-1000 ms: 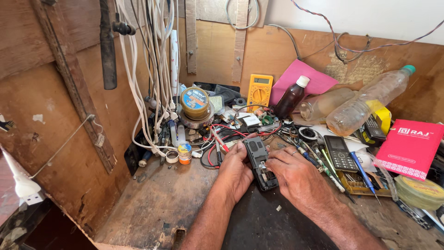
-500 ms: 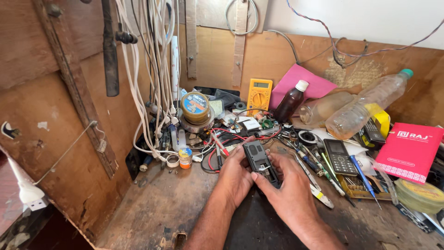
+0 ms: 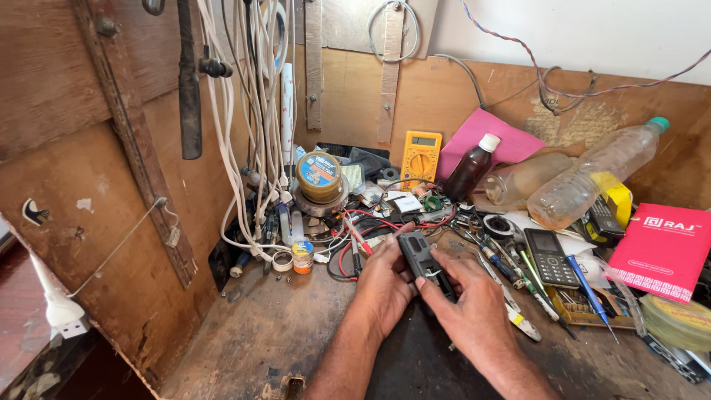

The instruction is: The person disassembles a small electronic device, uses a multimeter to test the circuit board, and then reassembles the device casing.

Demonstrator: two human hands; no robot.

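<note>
A small dark handset (image 3: 421, 261) with its back open rests on the wooden bench, gripped from both sides. My left hand (image 3: 384, 285) wraps its left edge, thumb near the top. On the other side my right hand (image 3: 466, 296) covers its lower half, fingers pressing on the body. Red and black test leads (image 3: 355, 241) lie just left of the handset. A yellow multimeter (image 3: 421, 155) leans against the back board beyond it.
White cables (image 3: 255, 133) hang at the left. A solder spool (image 3: 319, 176), small bottle (image 3: 302, 256), dark bottle (image 3: 471, 169), two clear plastic bottles (image 3: 592, 178), a keypad phone (image 3: 546, 256), screwdrivers (image 3: 589, 285), a red box (image 3: 663, 248) and tape roll (image 3: 681, 322) crowd the bench.
Both hands have shifted slightly on the handset, the right hand sliding over its lower part. The view moved a little closer and to the left.
</note>
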